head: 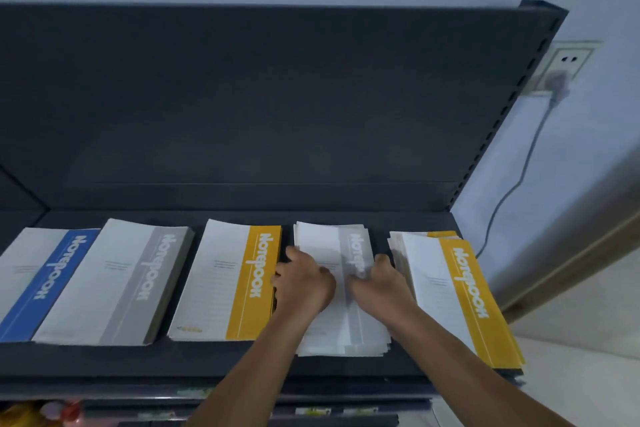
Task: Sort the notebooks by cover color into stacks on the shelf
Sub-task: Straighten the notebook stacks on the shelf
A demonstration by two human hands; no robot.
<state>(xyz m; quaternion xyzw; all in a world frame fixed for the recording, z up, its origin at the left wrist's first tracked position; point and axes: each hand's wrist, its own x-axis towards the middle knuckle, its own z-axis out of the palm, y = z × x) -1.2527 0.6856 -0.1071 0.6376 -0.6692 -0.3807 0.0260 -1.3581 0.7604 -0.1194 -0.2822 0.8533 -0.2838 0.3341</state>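
Observation:
Five notebook stacks lie side by side on the dark shelf (pixel 207 360). From the left: a blue-banded stack (pixel 38 284), a grey-banded stack (pixel 114 281), a yellow-banded stack (pixel 225 281), a loose grey-banded stack (pixel 332 243) and an uneven yellow-banded stack (pixel 450 288). Both hands are on the loose grey stack. My left hand (pixel 304 282) grips its left edge, fingers curled over the top notebook. My right hand (pixel 379 279) holds the right side, fingers curled onto the blurred cover. The notebooks under the hands are fanned unevenly.
The shelf's dark back panel (pixel 277 97) rises behind the stacks. A perforated upright (pixel 502 121) marks the right end. Beyond it are a wall socket (pixel 568 66) with a plugged cable. A lower shelf (pixel 104 409) shows coloured items below.

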